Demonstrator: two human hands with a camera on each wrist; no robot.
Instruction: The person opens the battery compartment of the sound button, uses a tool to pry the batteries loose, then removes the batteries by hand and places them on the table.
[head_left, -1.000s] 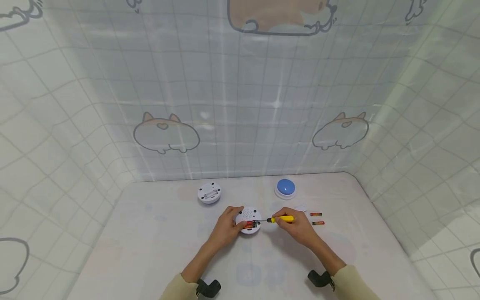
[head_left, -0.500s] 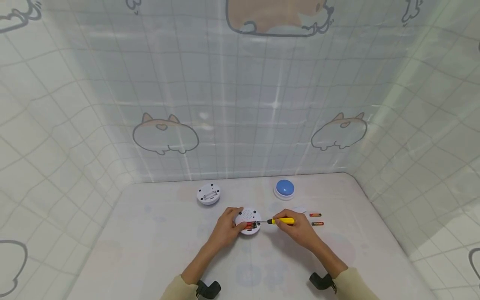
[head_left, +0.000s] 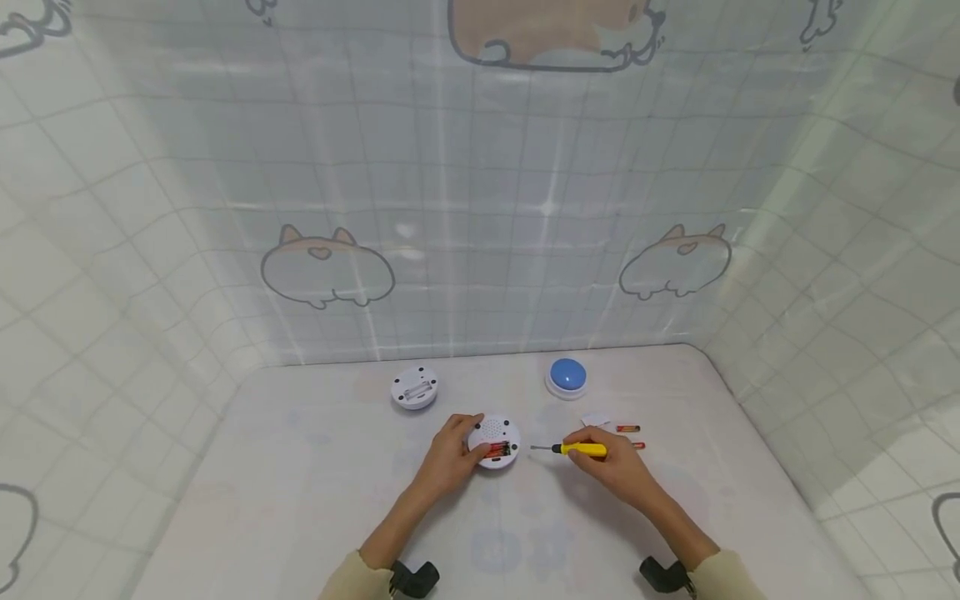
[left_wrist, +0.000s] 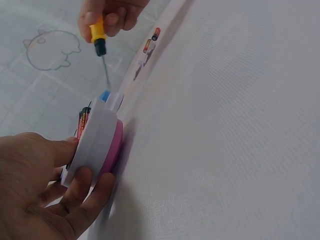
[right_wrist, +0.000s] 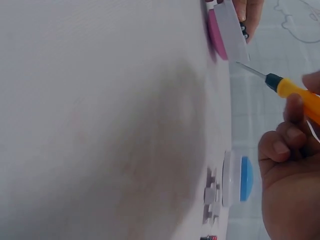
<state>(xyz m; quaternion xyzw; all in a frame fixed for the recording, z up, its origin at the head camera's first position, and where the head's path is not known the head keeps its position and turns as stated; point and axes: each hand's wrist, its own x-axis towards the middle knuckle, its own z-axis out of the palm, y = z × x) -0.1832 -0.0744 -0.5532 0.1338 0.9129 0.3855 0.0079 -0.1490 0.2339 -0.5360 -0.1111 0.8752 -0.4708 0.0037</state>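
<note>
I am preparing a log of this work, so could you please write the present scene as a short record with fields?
Left hand: holds a pink-and-white gadget, battery side up
Right hand: holds a yellow screwdriver
Screwdriver tip: points toward the held gadget, apart from it
Batteries inside: red and black, lying side by side
Loose batteries: two near the right hand, one partly hidden
Upturned gadget: back left, no batteries visible in its slot
Blue-topped gadget: back right, dome up
</note>
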